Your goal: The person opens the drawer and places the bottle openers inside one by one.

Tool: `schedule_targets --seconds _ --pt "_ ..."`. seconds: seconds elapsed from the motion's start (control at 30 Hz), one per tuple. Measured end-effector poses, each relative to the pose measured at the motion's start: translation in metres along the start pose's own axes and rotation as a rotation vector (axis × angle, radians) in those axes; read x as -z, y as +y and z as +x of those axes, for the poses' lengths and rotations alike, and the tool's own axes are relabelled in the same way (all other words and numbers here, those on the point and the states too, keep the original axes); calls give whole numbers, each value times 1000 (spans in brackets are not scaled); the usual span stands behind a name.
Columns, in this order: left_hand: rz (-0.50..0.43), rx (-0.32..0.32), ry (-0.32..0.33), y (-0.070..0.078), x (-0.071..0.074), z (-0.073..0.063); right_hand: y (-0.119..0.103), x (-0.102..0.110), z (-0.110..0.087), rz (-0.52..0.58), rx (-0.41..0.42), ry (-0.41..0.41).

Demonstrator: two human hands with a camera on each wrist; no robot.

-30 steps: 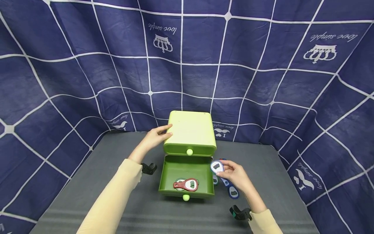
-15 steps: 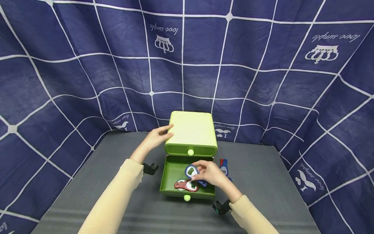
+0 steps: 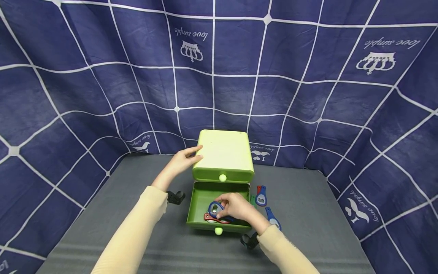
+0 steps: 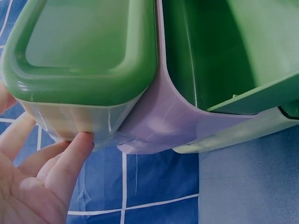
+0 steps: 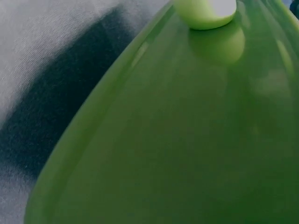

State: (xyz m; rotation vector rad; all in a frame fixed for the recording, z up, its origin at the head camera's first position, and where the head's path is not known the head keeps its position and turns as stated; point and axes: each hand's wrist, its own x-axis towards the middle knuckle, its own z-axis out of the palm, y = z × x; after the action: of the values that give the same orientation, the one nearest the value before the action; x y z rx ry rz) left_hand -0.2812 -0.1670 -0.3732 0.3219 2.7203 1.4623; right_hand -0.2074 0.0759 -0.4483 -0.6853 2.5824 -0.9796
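My left hand rests its fingers against the side of a small yellow-green drawer cabinet; in the left wrist view its fingertips touch the wall of the top tier. Below that tier, a green drawer stands pulled out. Inside it, my right hand pinches a blue-rimmed bottle opener, tilted low over a red bottle opener. Another opener under the red one is mostly hidden. The right wrist view is filled by the drawer's green front and its round knob; the hand is out of that view.
Right of the drawer on the grey table lie two blue bottle openers, a farther one and a nearer one. A red handle and a green piece show beside them. A blue curtain hangs behind.
My right hand has carried the blue bottle opener leftward from the table beside the drawer, then down into the drawer over the red one. My left hand has stayed on the cabinet.
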Motion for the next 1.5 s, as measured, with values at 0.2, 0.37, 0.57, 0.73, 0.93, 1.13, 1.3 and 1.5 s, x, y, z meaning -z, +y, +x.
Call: schedule_targets --seconds 0.2,0.37,0.57,0.73,0.93,1.13,1.3,1.5 --pt "2 -1 -3 0 0 0 1 -6 1 -109 62 33" --pt "-6 4 -2 0 1 -1 1 -8 0 -221 98 86" --pt "-11 2 -16 -2 2 -2 0 -2 -6 -218 157 134" --pt "-15 -8 -12 -1 4 -1 0 17 -16 -45 153 155" --pt "-20 -6 -12 -1 5 -1 11 43 -30 67 131 224" --pt "-21 -12 -29 -2 3 -1 37 62 -47 189 21 304" --pt "-29 -5 -28 -1 2 -1 67 71 -58 322 -114 400" --pt "-27 -8 -22 0 2 -1 108 65 -71 371 -288 465"
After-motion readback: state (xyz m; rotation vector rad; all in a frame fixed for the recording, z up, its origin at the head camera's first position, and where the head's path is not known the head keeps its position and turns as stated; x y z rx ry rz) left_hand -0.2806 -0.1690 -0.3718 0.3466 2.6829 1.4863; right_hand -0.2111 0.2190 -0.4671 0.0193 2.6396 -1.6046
